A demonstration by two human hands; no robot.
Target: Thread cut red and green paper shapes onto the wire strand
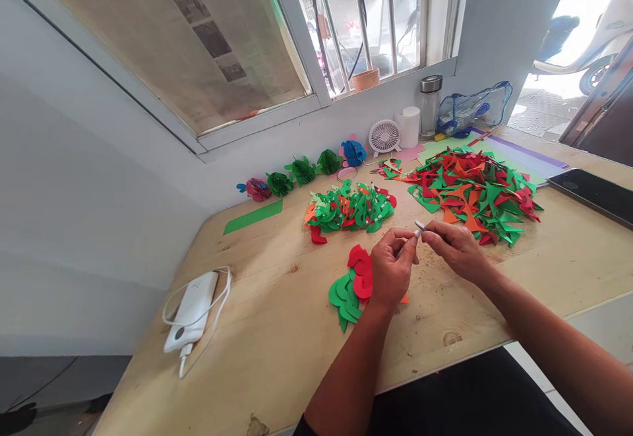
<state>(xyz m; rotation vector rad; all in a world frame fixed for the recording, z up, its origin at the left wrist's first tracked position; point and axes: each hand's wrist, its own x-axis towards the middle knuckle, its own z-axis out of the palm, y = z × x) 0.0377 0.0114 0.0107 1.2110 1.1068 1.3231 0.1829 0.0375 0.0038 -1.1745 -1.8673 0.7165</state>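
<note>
pinching one small silvery piece [419,226] between two hands: left hand [390,271], right hand [457,248].

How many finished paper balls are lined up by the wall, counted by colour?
Green crinkled paper balls: 3
Red-pink paper ball: 1
Blue paper ball: 1
Total: 5

Both hands are away from them: the left hand and right hand pinch a small silvery piece above the wooden table.
</note>
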